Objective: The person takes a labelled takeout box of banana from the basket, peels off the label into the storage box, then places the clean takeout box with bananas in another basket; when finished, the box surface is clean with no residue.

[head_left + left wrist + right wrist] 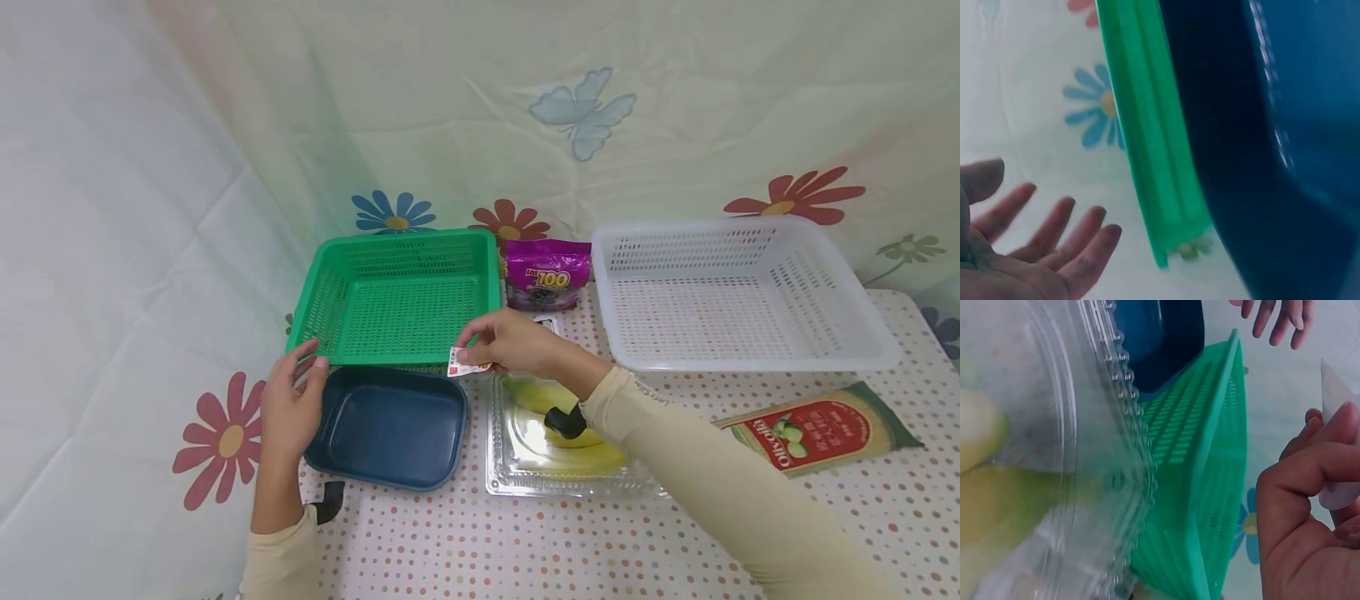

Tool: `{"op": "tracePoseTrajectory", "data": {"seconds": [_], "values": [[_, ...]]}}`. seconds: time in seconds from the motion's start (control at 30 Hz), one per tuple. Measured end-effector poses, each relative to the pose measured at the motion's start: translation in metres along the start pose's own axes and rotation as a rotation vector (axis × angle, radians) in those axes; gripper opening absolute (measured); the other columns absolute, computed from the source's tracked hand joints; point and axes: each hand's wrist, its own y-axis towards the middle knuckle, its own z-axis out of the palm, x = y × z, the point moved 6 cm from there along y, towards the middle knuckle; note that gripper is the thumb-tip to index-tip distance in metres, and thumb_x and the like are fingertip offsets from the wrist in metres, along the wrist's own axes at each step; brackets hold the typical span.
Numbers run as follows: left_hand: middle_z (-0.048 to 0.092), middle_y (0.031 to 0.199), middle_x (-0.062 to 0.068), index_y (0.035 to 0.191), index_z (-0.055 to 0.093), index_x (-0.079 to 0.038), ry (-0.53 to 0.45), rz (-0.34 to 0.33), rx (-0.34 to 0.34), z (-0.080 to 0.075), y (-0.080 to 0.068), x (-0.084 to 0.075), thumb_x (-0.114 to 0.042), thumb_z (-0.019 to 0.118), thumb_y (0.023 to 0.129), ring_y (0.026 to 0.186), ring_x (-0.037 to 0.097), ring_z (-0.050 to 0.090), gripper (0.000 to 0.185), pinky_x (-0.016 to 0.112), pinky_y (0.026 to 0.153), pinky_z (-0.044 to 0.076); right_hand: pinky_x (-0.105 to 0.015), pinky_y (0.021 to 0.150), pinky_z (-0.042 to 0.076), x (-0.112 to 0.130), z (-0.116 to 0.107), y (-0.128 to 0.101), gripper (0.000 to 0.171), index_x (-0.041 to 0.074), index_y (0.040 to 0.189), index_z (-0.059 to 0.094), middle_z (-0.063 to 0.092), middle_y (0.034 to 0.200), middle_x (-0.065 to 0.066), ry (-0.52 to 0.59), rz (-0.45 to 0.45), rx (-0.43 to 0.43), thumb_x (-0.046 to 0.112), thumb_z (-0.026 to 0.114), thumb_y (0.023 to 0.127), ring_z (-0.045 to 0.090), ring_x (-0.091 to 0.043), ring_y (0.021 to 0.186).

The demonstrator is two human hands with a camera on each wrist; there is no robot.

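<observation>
Pinching a small sachet (460,362) between thumb and fingertips, the right hand (510,342) hovers over the front right corner of the green basket (397,300), just above the near rim where it meets the dark blue tub (390,429). From the right wrist view the sachet (1335,425) shows as a pale slip held by curled fingers (1316,456). The left hand (291,404) holds nothing; its fingers are straight and relaxed, spread at the left end of the blue tub, fingertips close to the basket's front left corner. The left wrist view shows those fingers (1066,244) splayed beside the green rim (1154,137), not gripping it.

Right of the tub sits a clear plastic tray (510,475) with bananas (577,450) inside, partly hidden by the right forearm. Behind it stands a purple snack bag (547,273), between the green basket and a white basket (742,292). A red and green packet (813,429) lies flat on the dotted surface (525,550), near the white basket's front edge.
</observation>
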Motion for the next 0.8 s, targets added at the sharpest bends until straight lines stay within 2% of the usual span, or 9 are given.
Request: {"op": "tracePoseTrajectory", "data": {"seconds": [0.17, 0.27, 0.4, 0.53, 0.7, 0.8], "values": [[0.052, 0.15, 0.013, 0.147, 0.055, -0.012, 0.029, -0.013, 0.0, -0.017, 0.007, 0.025, -0.032, 0.057, 0.106, 0.139, 0.034, 0.053, 0.046, 0.05, 0.109, 0.046, -0.027, 0.057, 0.046, 0.004, 0.018, 0.014, 0.013, 0.008, 0.105, 0.074, 0.066, 0.073, -0.004, 0.058, 0.008, 0.018, 0.016, 0.074, 0.095, 0.058, -0.015, 0.06], [0.055, 0.148, 0.011, 0.146, 0.056, -0.011, 0.037, -0.007, 0.033, -0.022, 0.01, 0.043, -0.031, 0.057, 0.106, 0.136, 0.03, 0.056, 0.045, 0.031, 0.107, 0.049, -0.026, 0.055, 0.044, 0.004, 0.028, 0.022, 0.012, 0.008, 0.103, 0.073, 0.066, 0.073, -0.006, 0.086, 0.014, 0.022, 0.015, 0.076, 0.093, 0.059, -0.014, 0.058], [0.058, 0.143, 0.014, 0.144, 0.057, -0.007, -0.05, 0.004, 0.093, -0.023, 0.013, 0.065, -0.028, 0.057, 0.106, 0.127, 0.015, 0.062, 0.044, 0.007, 0.095, 0.046, -0.025, 0.051, 0.04, 0.004, 0.04, 0.033, 0.011, 0.011, 0.1, 0.075, 0.067, 0.073, -0.008, 0.072, 0.007, 0.005, 0.018, 0.078, 0.092, 0.059, -0.014, 0.055], [0.058, 0.136, 0.021, 0.141, 0.057, 0.001, -0.207, -0.001, 0.142, -0.018, 0.015, 0.085, -0.021, 0.057, 0.106, 0.117, 0.0, 0.064, 0.041, 0.011, 0.093, 0.05, -0.027, 0.051, 0.04, 0.003, 0.052, 0.042, 0.011, 0.013, 0.098, 0.075, 0.068, 0.07, -0.009, 0.061, 0.004, 0.0, 0.021, 0.079, 0.091, 0.059, -0.013, 0.054], [0.06, 0.136, 0.014, 0.143, 0.053, 0.003, -0.337, -0.022, 0.221, -0.008, 0.017, 0.108, -0.016, 0.058, 0.105, 0.121, 0.005, 0.065, 0.043, 0.02, 0.096, 0.054, -0.027, 0.051, 0.041, 0.001, 0.071, 0.052, 0.009, 0.014, 0.095, 0.074, 0.063, 0.061, -0.003, 0.082, 0.003, 0.014, 0.02, 0.08, 0.09, 0.056, -0.013, 0.052], [0.059, 0.138, 0.007, 0.147, 0.046, 0.003, -0.433, -0.051, 0.282, -0.002, 0.018, 0.119, -0.014, 0.056, 0.106, 0.123, 0.005, 0.063, 0.046, 0.019, 0.097, 0.053, -0.026, 0.049, 0.041, 0.002, 0.082, 0.057, 0.008, 0.015, 0.093, 0.074, 0.062, 0.058, -0.002, 0.086, 0.0, 0.012, 0.019, 0.08, 0.09, 0.055, -0.013, 0.05]]}}
